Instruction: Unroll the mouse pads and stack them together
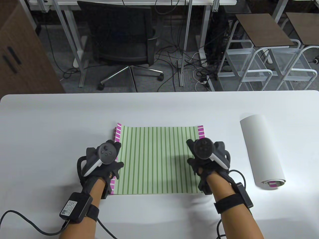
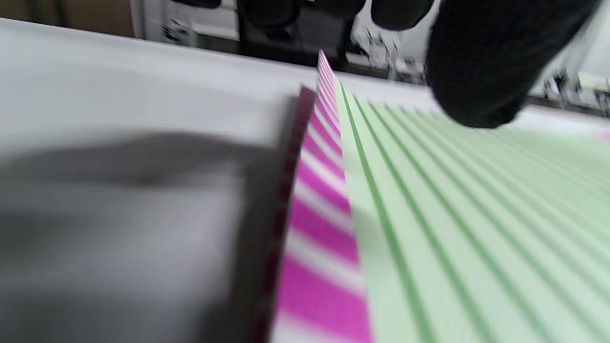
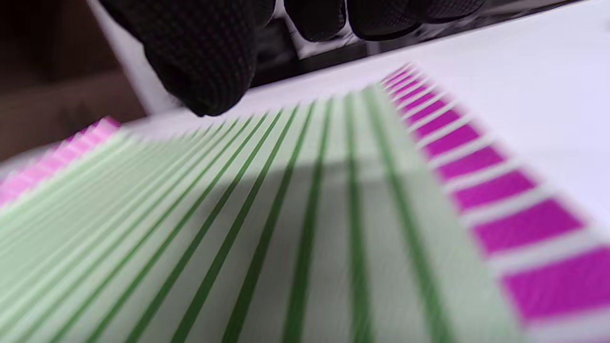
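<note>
A flat green-striped mouse pad [image 1: 158, 159] lies unrolled on top of a magenta-and-white striped mouse pad [image 1: 117, 130] in the middle of the white bench [image 1: 49, 119]. The left hand [image 1: 104, 159] rests at the stack's left edge, the right hand [image 1: 205, 156] at its right edge. Whether the fingers [image 3: 205, 57] press or grip cannot be told. A rolled white mouse pad [image 1: 261, 151] lies well apart on the right.

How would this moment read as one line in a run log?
green striped pad: flat atop pink striped pad | rolled pad: untouched, right side | left hand, right hand: over stack's side edges
</note>
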`<state>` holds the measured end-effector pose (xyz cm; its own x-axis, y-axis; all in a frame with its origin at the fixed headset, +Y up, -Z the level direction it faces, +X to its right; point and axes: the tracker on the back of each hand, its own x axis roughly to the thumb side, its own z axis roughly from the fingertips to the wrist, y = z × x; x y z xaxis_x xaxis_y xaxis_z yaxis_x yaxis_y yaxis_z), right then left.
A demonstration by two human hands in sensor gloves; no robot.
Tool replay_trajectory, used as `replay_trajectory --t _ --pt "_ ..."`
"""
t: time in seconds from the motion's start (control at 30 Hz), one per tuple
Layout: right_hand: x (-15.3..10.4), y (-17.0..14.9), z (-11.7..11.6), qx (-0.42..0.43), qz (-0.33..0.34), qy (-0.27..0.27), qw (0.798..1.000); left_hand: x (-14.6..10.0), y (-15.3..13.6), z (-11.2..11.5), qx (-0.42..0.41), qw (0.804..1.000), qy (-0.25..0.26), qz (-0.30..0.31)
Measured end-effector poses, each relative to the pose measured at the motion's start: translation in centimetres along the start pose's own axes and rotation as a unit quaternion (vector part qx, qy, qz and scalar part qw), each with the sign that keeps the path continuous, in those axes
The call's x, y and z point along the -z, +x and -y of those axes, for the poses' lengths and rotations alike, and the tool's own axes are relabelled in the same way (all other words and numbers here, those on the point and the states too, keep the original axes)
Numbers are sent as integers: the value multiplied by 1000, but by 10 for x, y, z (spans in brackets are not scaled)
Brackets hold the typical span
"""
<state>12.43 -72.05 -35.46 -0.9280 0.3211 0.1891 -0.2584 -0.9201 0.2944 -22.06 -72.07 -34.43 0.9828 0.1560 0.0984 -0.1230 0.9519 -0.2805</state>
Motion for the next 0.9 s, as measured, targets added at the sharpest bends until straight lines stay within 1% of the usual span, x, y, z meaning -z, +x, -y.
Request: replay_trajectory --t 0.03,0.07,0.1,0.13,0.17,0.2,0.23,0.27,0.3,0.4,0.5,0.6,0.67,0.73,0.8,0.83,0.9 --pt "5 8 -16 -18 11 55 998 4 1 7 13 999 -47 4" --pt "7 10 -26 -29 17 84 996 6 0 15 15 997 -78 0" --pt "9 11 -33 -41 13 106 993 9 -2 21 18 995 -94 1" --pt "11 9 -41 -53 6 132 990 13 -6 28 16 993 -121 -6" --pt "11 6 -45 -60 3 146 987 15 -8 33 13 990 -138 -12" --pt "11 1 -41 -47 1 156 987 18 -15 40 6 986 -163 -22" --pt "10 -3 -41 -34 -7 142 989 18 -21 42 -28 984 -176 -23" --pt "9 -7 -40 -36 -15 145 989 18 -24 44 -60 983 -172 -21" --pt "6 -15 -39 -45 -15 158 986 19 -27 46 -71 983 -167 -25" --pt "-5 -34 -35 -46 -18 161 986 20 -29 47 -70 982 -172 -25" --pt "-21 -56 -29 -65 -23 172 983 20 -30 48 -76 981 -174 -26" --pt "-32 -70 -26 -88 -19 187 978 20 -30 48 -78 982 -168 -25" --pt "-34 -74 -25 -90 -17 176 980 21 -31 48 -77 983 -167 -24" --pt "-33 -75 -26 -69 -20 174 982 21 -30 48 -74 984 -163 -24" --pt "-32 -73 -25 -86 -18 178 980 21 -30 48 -72 985 -157 -24" --pt "-30 -71 -23 -94 -15 179 979 20 -30 48 -69 986 -150 -23" --pt "-28 -69 -14 -87 -12 163 983 17 -27 46 -58 988 -139 -18"
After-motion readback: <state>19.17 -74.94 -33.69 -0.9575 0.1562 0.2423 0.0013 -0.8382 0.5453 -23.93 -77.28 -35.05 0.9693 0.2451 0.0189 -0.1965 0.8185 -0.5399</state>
